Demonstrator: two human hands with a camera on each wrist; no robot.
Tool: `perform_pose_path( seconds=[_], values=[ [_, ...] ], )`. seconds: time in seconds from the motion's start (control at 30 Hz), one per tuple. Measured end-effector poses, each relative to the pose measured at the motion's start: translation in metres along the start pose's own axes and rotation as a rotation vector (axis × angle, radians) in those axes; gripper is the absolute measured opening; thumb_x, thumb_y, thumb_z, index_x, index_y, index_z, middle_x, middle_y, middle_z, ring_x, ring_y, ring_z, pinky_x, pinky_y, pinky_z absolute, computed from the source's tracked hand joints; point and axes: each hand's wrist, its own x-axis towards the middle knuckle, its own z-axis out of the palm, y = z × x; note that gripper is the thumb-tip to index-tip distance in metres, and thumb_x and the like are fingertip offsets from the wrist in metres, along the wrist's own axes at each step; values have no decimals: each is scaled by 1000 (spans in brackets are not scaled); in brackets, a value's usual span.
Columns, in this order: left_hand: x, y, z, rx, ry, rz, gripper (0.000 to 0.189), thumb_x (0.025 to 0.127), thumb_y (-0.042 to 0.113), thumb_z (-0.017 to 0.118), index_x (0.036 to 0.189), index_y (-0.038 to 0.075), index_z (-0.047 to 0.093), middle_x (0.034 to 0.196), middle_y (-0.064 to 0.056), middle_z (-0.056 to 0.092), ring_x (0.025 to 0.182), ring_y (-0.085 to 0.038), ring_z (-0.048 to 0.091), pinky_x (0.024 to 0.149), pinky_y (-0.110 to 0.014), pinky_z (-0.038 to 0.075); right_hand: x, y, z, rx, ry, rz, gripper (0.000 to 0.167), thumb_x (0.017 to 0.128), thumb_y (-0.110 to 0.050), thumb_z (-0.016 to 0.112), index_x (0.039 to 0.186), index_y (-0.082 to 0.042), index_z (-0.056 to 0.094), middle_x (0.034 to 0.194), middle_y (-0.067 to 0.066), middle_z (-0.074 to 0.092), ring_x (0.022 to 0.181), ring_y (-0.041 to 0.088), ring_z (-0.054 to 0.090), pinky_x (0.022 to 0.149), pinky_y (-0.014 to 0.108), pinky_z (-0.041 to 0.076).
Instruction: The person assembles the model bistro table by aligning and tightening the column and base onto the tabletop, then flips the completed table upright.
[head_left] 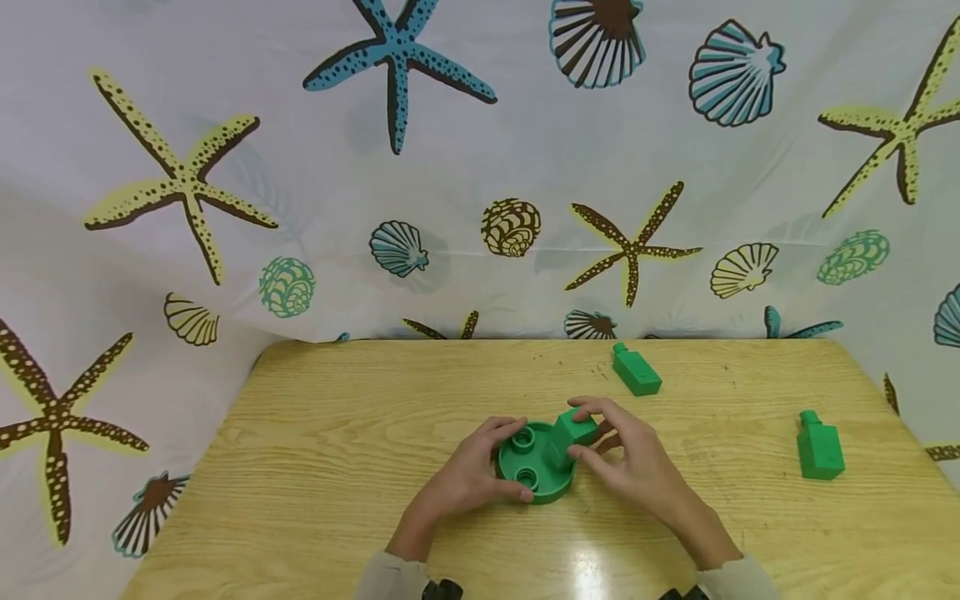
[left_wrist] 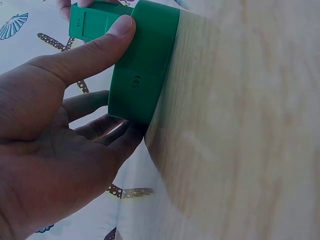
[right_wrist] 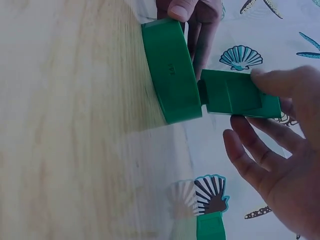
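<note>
A round green tray-like base (head_left: 542, 483) with raised ring sockets lies on the wooden table. My left hand (head_left: 474, 473) grips its rim, with the thumb at the near side and fingers at the far side. Over the right part of the base stands a green rectangular block (head_left: 570, 437), pinched between the thumb and fingers of my right hand (head_left: 633, 454). In the right wrist view, the narrow neck of the block (right_wrist: 239, 92) points at the base (right_wrist: 172, 72) and partly shows above its rim. How deep the neck sits is hidden.
Two more green blocks with round necks lie on the table (head_left: 337, 408): one block (head_left: 637, 372) near the back edge, another block (head_left: 820, 450) at the right. A curtain (head_left: 465, 183) printed with shells and starfish hangs behind the table and at its sides.
</note>
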Motion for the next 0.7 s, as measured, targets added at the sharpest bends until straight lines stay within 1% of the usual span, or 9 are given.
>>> perform_pose_path(
  seconds=[0.07,0.17,0.2,0.27,0.37,0.47,0.57,0.63,0.7],
  values=[
    [0,0,0,1,3,8,94,77,18,94,153,-3,43,147,-17,48,139,-36,45,116,-54,35,-1,-1,-3,9,-13,-7,33,94,1,72,119,-17,64,138,-1,61,98,19,68,77,34,61],
    [0,0,0,-2,3,15,94,76,19,94,153,-4,43,146,-17,48,138,-36,45,116,-55,35,-2,-1,-8,37,-17,-29,35,94,8,67,120,-16,66,132,-1,64,110,22,65,85,37,61],
    [0,0,0,-4,2,15,95,76,19,94,153,-4,43,146,-17,48,139,-36,45,116,-55,35,-3,-1,-9,49,-16,-33,35,94,8,68,120,-16,66,129,-1,65,113,22,64,87,38,60],
    [0,-1,0,-7,-2,13,95,77,20,94,153,-4,43,147,-17,48,139,-36,44,116,-55,34,-3,0,-11,73,-14,-38,32,94,5,71,118,-14,67,124,0,66,114,23,65,90,38,59],
    [0,-1,0,-7,-2,6,95,77,20,93,154,-2,43,147,-16,48,140,-35,44,117,-54,34,-2,1,-11,95,-19,-38,28,92,-4,78,115,-14,67,117,0,66,109,22,67,88,36,60],
    [1,-2,0,-8,-2,-3,95,77,20,93,154,-1,43,147,-15,48,140,-34,43,118,-53,33,-1,-1,-12,84,-37,-47,32,87,-11,84,114,-15,67,114,-1,66,100,21,68,80,36,62],
    [1,-2,0,-13,-6,-5,94,78,20,93,154,-1,42,148,-15,48,140,-34,43,117,-53,33,-1,-3,-12,70,-71,-40,35,85,-14,86,114,-17,67,120,0,67,92,18,68,74,35,62],
    [1,-2,0,-17,-10,-10,94,78,20,93,155,0,42,148,-14,47,140,-33,44,117,-53,34,0,-4,-12,74,-99,-18,34,87,-15,85,116,-17,68,125,2,69,89,17,69,73,34,62],
    [1,-3,-1,-17,-13,-15,94,78,20,93,155,0,42,148,-14,47,140,-33,44,117,-54,35,0,-5,-11,79,-121,7,32,90,-15,82,119,-18,69,126,1,69,88,16,68,74,33,62]
  ],
)
